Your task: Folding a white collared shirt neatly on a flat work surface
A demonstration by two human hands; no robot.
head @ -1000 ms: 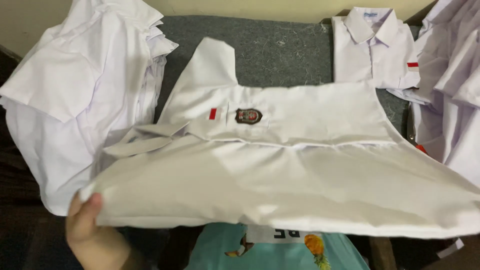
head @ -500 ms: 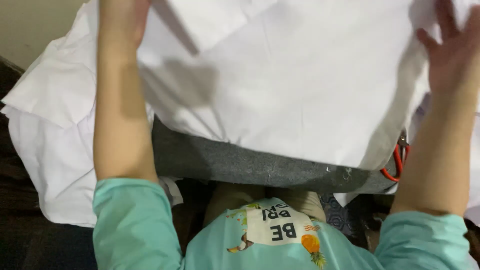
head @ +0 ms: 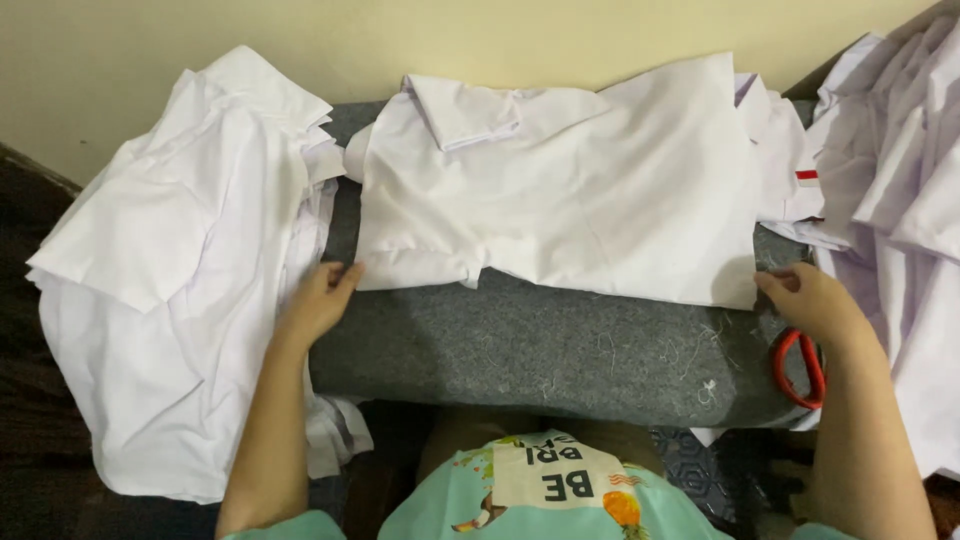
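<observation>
The white short-sleeved cotton shirt (head: pixel 560 190) is lying back side up across the grey felt-covered counter (head: pixel 540 350), collar at its far left corner, and both hands are sitting at its near edge. The left hand (head: pixel 318 300) is resting palm down on the grey felt, its fingers (head: pixel 345 275) held loosely together and just touching the shirt's lower left corner, gripping nothing. The right hand (head: pixel 815 305) is lying at the opposite lower corner, its fingers (head: pixel 775 283) curled narrowly against the hem there; whether they are pinching the cloth I cannot tell. Just behind the right hand, toward the person, a pair of red-handled scissors (head: pixel 800 368) is peeking out on the counter's edge. Left of the left fingers, a heaped pile of white shirts (head: pixel 170 280) is spilling off the counter's side. Right of the right fingers, another stack of white shirts (head: pixel 900 200) is lying, one of them showing a small red patch.
</observation>
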